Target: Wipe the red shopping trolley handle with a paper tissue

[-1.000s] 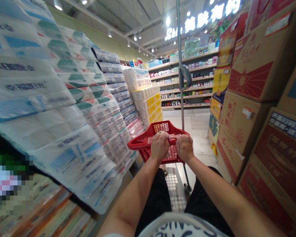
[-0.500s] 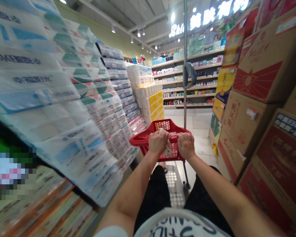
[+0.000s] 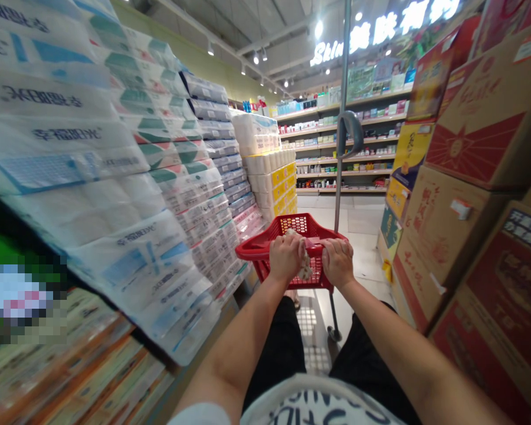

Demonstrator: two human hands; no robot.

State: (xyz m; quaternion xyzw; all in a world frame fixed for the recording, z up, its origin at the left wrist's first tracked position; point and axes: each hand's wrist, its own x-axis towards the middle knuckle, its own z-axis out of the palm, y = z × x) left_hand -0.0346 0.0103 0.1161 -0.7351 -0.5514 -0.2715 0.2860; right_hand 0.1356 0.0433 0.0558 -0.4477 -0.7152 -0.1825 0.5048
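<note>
Both of my hands grip the rear handle of a red plastic shopping trolley (image 3: 292, 227) in front of me. My left hand (image 3: 285, 257) is closed round the handle and also pinches a crumpled white tissue (image 3: 306, 270) that hangs below it. My right hand (image 3: 338, 261) is wrapped round the handle just to the right. A tall metal pole (image 3: 341, 118) with a grey hook rises from the trolley's right side. The basket looks empty as far as I can see.
Stacked packs of toilet paper and tissue (image 3: 128, 177) line the left of the narrow aisle. Large cardboard cartons (image 3: 473, 177) are piled on the right. Shelves of small goods (image 3: 336, 147) cross the far end under a lit sign. Pale floor tiles (image 3: 358, 224) lie ahead.
The trolley and I have rolled forward along the aisle. The white tissue in my left hand now hangs lower and shows more.
</note>
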